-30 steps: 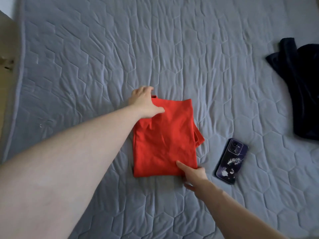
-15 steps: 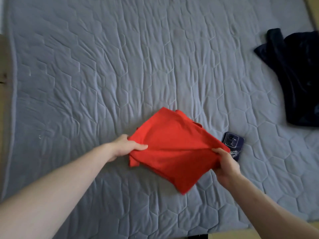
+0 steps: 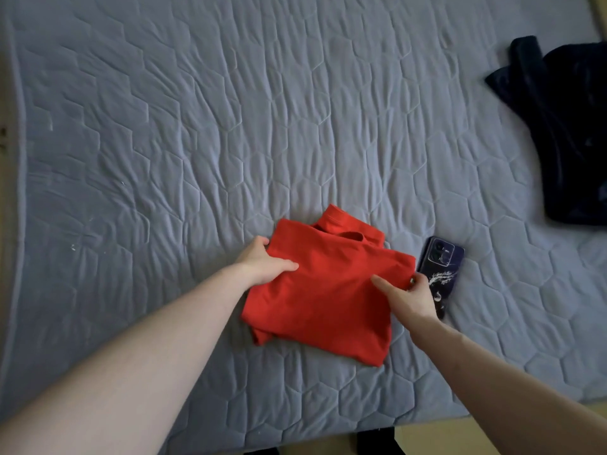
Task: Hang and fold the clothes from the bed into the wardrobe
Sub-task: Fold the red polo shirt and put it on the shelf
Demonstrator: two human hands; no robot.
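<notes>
Clothes are spread over a bed (image 3: 197,126) covered by a grey-blue quilted sheet, which fills nearly the whole head view. A dark navy garment (image 3: 571,133) is laid crumpled far beyond and to the right of both grips, well apart from them, and is cut by the frame edge. A folded red garment (image 3: 322,290) is found between the two grips, near the bed's near edge, its collar turned away from the person; whether it is lying on the sheet or lifted slightly off it cannot be told. Its left edge is grasped by the left hand (image 3: 262,262), the thumb laid on top of the fabric and the fingers tucked around the edge. Its right corner is pinched by the right hand (image 3: 412,295), one digit stretched over the top of the cloth and the others curled at the corner. A dark phone (image 3: 440,267) with a pale tree design on its case is seen face down just beside the right grip, on the side away from the red garment, partly hidden by that hand.
</notes>
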